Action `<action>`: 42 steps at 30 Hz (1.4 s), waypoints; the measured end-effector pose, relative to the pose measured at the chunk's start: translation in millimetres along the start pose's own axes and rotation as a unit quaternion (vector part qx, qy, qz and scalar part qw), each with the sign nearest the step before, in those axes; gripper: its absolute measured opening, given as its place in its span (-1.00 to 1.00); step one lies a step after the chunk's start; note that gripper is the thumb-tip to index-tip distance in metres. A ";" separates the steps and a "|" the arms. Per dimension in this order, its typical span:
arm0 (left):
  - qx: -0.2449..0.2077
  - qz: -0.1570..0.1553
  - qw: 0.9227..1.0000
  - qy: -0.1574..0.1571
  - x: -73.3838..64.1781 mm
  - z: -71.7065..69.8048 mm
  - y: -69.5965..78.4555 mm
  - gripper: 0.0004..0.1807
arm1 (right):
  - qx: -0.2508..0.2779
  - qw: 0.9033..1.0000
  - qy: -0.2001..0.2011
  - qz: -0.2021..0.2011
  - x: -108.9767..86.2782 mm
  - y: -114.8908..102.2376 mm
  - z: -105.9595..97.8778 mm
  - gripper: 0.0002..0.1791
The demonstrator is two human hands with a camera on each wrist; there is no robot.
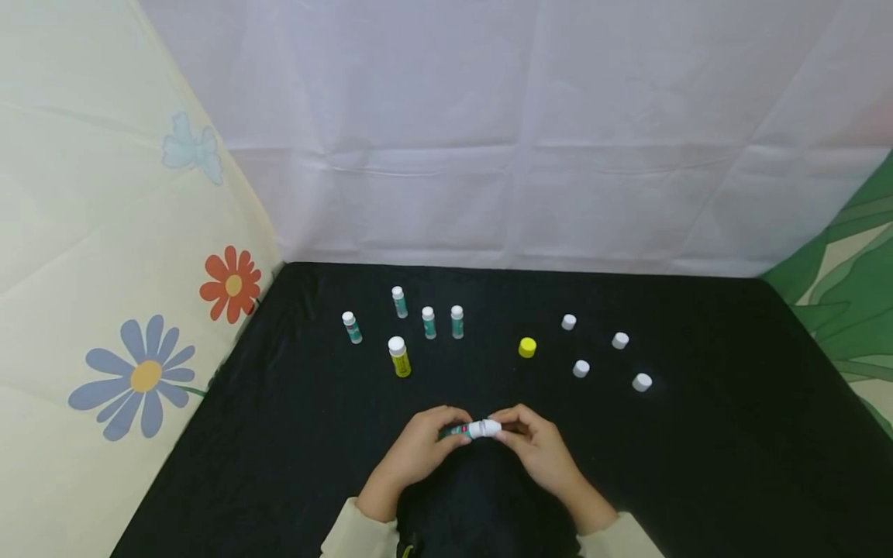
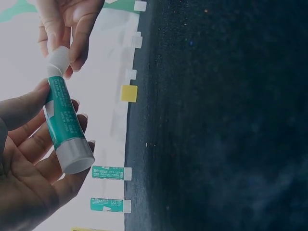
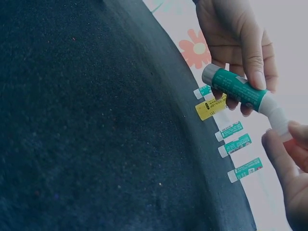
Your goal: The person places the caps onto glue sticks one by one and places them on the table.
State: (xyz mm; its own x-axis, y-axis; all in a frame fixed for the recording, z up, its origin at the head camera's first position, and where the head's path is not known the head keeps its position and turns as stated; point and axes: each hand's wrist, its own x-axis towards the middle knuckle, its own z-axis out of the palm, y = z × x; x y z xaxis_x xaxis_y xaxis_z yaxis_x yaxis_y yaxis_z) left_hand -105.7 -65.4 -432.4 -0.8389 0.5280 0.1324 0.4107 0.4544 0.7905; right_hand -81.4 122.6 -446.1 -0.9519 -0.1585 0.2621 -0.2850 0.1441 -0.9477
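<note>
My left hand (image 1: pixel 421 447) grips a green glue stick (image 2: pixel 66 115) around its body, thumb on one side and fingers on the other. Its grey base points toward the left palm side. Between thumb and fingertips my right hand (image 1: pixel 546 456) pinches a white cap (image 2: pixel 59 58) at the stick's other end. In both wrist views the cap meets the white neck (image 3: pixel 265 102) of the tube at a slight angle. Both hands are close together over the near middle of the black table.
Several green glue sticks (image 1: pixel 429 323) with white tops stand left of centre, with a yellow glue stick (image 1: pixel 401 364) in front of them. To the right, a yellow cap (image 1: pixel 527 348) and several white caps (image 1: pixel 581 369) sit spread on the black cloth (image 1: pixel 698 465).
</note>
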 end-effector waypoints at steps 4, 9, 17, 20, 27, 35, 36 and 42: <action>0.001 -0.003 1.000 -0.003 0.0 -0.1 0.5 -0.85 | 0.002 1.000 -0.002 0.001 -0.3 0.4 -0.3 -0.85; 0.004 -0.006 1.000 -0.006 -0.3 -0.2 1.4 -0.85 | 0.003 1.000 -0.003 0.010 -0.4 -0.9 -0.3 -0.84; 0.008 -0.008 1.000 -0.010 -0.4 0.0 2.7 -0.85 | -0.005 1.000 -0.013 0.012 -0.7 -3.5 -2.2 -0.84; 0.012 -0.008 1.000 -0.012 -0.2 0.2 2.2 -0.86 | -0.006 1.000 -0.019 0.010 -0.9 -4.8 -2.8 -0.84; 0.030 0.005 0.999 -0.016 0.0 1.3 1.3 -0.86 | -0.007 0.999 -0.028 0.032 -1.8 -5.0 -3.3 -0.83; 0.046 0.010 0.999 -0.016 -1.2 1.7 1.2 -0.87 | -0.010 0.998 -0.035 0.046 -2.8 -4.4 -2.7 -0.83; 0.048 0.009 0.999 -0.017 -1.2 1.5 1.4 -0.87 | -0.010 0.998 -0.034 0.046 -2.8 -4.0 -2.5 -0.83; 0.052 0.005 0.998 -0.026 -1.0 1.0 1.3 -0.86 | -0.014 0.998 -0.037 0.041 -3.4 -2.9 -2.0 -0.83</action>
State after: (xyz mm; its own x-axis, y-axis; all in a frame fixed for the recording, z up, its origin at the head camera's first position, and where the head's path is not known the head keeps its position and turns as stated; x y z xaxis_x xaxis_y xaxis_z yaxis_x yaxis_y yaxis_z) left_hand -104.0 -64.6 -432.1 -0.8157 0.5685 0.1066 0.4565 0.5197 0.7221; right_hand -77.6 124.7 -443.9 -0.9614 -0.2168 0.1693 -0.2109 0.1859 -0.9597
